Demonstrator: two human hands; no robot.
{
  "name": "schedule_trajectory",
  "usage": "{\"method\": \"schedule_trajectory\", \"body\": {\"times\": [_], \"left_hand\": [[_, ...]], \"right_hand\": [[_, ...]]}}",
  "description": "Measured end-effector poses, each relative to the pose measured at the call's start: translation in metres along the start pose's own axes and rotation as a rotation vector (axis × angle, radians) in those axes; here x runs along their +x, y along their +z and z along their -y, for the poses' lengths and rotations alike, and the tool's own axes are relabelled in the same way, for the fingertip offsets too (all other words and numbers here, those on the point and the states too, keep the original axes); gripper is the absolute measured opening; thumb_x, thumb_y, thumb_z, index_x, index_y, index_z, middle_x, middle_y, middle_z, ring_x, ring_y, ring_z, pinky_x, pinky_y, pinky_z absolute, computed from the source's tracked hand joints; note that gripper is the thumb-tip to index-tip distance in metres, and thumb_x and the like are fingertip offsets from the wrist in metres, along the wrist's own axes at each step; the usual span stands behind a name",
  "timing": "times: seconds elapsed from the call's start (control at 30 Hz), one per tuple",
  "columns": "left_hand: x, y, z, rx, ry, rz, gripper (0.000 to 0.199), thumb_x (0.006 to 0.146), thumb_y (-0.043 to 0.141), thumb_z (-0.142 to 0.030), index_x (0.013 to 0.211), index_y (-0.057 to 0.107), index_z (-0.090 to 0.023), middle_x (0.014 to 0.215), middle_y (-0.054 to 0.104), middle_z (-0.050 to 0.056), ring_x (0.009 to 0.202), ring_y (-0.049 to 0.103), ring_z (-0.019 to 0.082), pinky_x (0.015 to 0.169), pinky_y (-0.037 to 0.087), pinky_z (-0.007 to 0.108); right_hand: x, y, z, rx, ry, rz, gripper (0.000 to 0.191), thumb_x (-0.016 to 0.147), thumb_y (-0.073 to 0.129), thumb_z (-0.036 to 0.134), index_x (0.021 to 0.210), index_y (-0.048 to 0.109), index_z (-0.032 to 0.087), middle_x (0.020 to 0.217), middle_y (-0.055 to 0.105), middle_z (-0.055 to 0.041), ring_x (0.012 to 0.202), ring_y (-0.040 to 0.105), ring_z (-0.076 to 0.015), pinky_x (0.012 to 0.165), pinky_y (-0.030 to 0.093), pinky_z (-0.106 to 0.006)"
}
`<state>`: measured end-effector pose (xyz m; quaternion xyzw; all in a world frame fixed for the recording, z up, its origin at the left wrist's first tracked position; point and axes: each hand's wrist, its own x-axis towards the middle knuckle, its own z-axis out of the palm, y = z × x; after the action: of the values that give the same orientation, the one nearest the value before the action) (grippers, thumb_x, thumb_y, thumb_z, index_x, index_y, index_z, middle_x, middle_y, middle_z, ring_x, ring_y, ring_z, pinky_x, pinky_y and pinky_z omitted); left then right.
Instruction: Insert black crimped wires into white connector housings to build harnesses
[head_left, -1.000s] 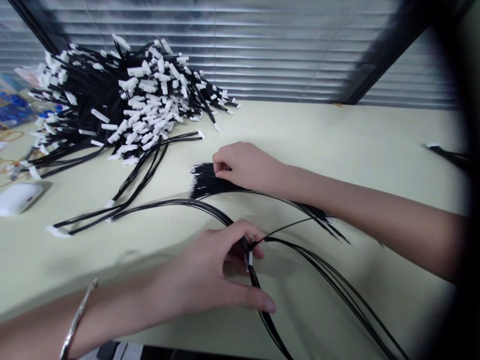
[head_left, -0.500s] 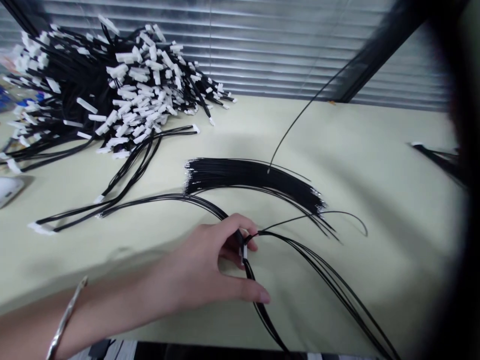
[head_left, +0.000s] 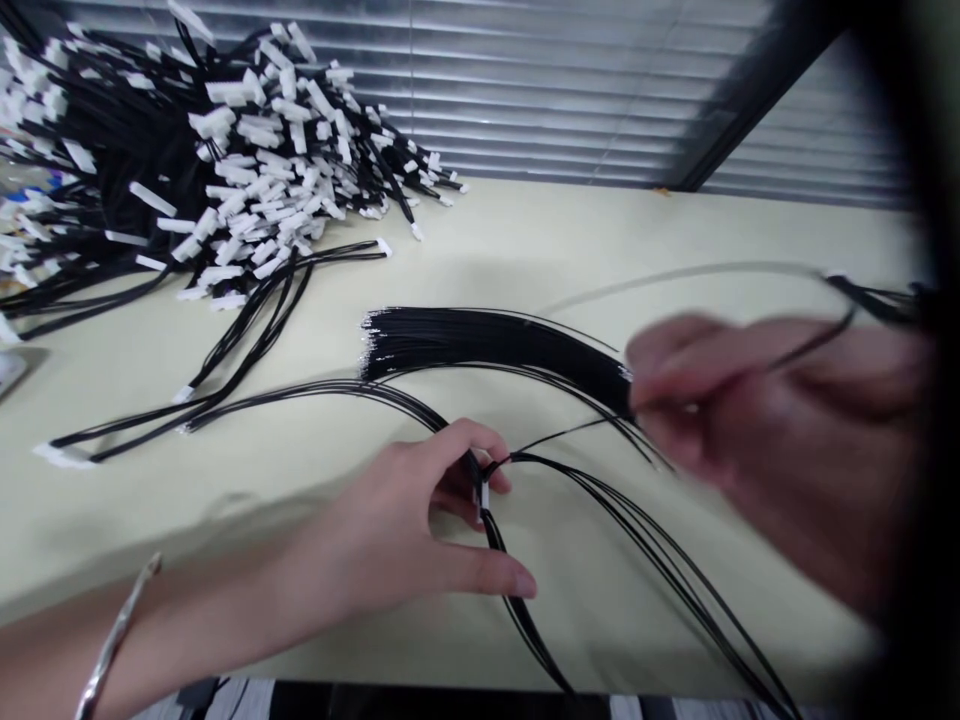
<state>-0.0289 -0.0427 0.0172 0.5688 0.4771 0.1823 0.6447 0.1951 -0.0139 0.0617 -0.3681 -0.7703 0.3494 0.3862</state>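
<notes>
My left hand, with a silver bangle on its wrist, is curled around a black wire bundle with a small white connector. Its thumb lies below the connector. Black wires run from there toward the lower right. Blurred by motion, my right hand pinches a thin black wire near the right end of the flat stack of loose black wires. That wire trails behind it to the right. Another thin wire stretches from the connector toward the right fingertips.
A big pile of black cables with white connectors fills the back left. Connected cables lie left of the wire stack. Another cable bundle is at the far right. Window blinds stand behind the table.
My right hand has come into view from the right, by the stack's right end, with the wire. My left hand keeps its hold, and the view has shifted slightly.
</notes>
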Motion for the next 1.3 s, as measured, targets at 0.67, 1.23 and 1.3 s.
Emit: {"method": "schedule_trajectory", "body": {"times": [0.67,1.23,1.3], "left_hand": [[0.000,-0.002,-0.009,0.065,-0.052,0.010,0.048,0.065,0.086,-0.031,0.104,0.058,-0.028,0.104,0.067,-0.002,0.098,0.064,0.022,0.090,0.051,0.037],[0.001,-0.001,0.006,0.045,0.047,-0.001,0.050,0.067,0.086,-0.039,0.107,0.057,-0.033,0.101,0.068,-0.006,0.092,0.065,0.019,0.084,0.053,0.034],[0.001,-0.001,0.006,0.054,0.048,-0.002,0.048,0.068,0.086,-0.037,0.107,0.057,-0.033,0.101,0.068,-0.006,0.092,0.065,0.019,0.084,0.053,0.034]], "right_hand": [[-0.013,0.049,-0.031,-0.061,-0.077,-0.004,0.006,0.087,0.070,0.018,0.090,0.070,0.023,0.083,0.072,0.0017,0.077,0.066,-0.0123,0.072,0.054,-0.026],[-0.014,0.051,-0.030,-0.068,-0.146,-0.039,0.009,0.086,0.069,0.015,0.088,0.067,0.024,0.076,0.069,0.0027,0.071,0.061,-0.0127,0.067,0.052,-0.029],[-0.014,0.050,-0.029,-0.073,-0.139,-0.036,0.009,0.086,0.069,0.014,0.088,0.068,0.023,0.075,0.069,0.0024,0.071,0.061,-0.0124,0.068,0.052,-0.028]]}}
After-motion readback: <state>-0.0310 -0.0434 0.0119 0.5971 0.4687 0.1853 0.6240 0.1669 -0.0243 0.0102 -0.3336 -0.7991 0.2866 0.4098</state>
